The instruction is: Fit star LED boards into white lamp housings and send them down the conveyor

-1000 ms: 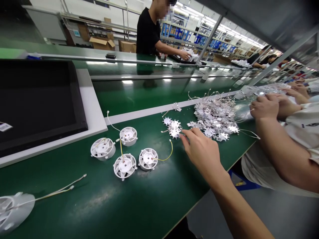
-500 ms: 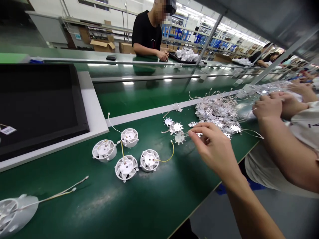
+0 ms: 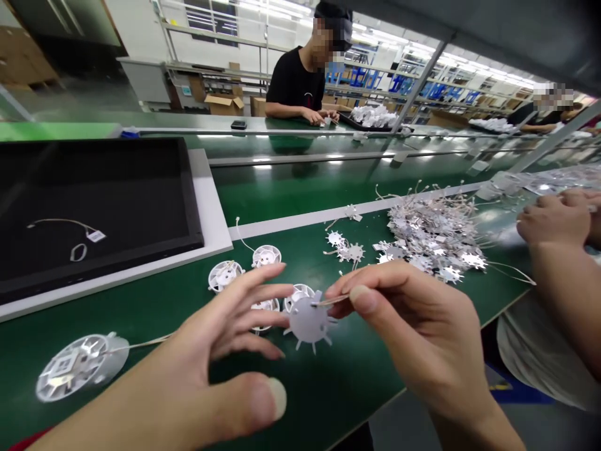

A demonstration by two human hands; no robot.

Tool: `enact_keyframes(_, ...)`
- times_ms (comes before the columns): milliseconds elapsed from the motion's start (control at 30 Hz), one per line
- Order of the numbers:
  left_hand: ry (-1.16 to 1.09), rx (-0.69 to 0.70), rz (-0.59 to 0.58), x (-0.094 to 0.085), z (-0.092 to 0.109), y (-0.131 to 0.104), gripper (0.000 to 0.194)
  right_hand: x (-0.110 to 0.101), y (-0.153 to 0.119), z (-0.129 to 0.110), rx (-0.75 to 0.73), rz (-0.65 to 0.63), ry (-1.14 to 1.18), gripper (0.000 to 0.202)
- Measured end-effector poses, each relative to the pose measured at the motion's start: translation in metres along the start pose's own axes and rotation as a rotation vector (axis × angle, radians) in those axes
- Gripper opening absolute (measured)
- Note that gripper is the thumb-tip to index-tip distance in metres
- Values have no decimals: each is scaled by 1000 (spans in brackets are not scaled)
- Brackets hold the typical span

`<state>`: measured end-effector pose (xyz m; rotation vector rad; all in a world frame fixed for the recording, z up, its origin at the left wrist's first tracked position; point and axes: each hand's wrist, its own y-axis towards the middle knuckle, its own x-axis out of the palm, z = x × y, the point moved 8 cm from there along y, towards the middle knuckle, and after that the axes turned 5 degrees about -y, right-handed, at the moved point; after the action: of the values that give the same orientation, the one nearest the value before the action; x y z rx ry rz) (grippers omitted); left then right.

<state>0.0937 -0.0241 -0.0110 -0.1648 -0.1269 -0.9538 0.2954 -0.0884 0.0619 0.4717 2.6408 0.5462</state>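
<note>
Pinched between thumb and fingertips, my right hand (image 3: 417,319) holds a toothed metal disc (image 3: 306,322) by its thin wires, above the green table. My left hand (image 3: 220,344) is open, fingers spread toward the disc's left side; whether they touch it I cannot tell. Behind the left hand sit several white round fan-like housings (image 3: 267,255), partly hidden by the fingers. A larger white housing (image 3: 82,368) with wires lies tilted at the left. Beyond my right hand, a few similar discs (image 3: 354,252) lie beside a big heap of wired metal discs (image 3: 432,222).
A black tray (image 3: 113,194) with a pale border stands at the left, a wired tag (image 3: 96,236) in it. Close on the right is a co-worker's hand (image 3: 554,219). Across the bench, a person in black (image 3: 295,81) works beside a pile of white parts (image 3: 373,116).
My right hand has drawn one metal disc off the table, toward me and leftward. My left hand has come into view, open. The camera view has shifted.
</note>
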Motion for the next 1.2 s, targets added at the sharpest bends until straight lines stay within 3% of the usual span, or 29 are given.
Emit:
enact_keyframes(100,-322,-102,-60,17,-1,21,82,12,-1,-6,-59,-51,13,18)
enact_keyframes(233,-432,-98,1,17,-2,40,36,18,-5,-9,-175,-95,-60,25)
enact_keyframes(300,-279,3,90,4,4,41,28,22,-8,-10,-246,-126,-147,25)
enact_keyframes(400,272,336,237,-14,35,32,26,28,-9,-7,-295,-138,-258,19)
enact_keyframes(467,640,603,272,-9,56,20,31,31,-8,-2,-249,-134,-271,14)
enact_keyframes(533,848,767,258,-1,64,11,33,35,-6,4,-158,-159,-225,11)
enact_keyframes(733,976,823,238,6,54,8,34,42,-4,19,107,-182,-13,12)
enact_keyframes(867,883,796,221,4,46,8,39,41,-5,28,186,-163,77,13)
enact_keyframes(1000,645,582,127,-3,40,15,50,35,-5,20,25,-128,-2,16)
enact_keyframes(1200,-309,39,-34,-5,13,33,44,34,-6,4,-267,-133,-188,18)
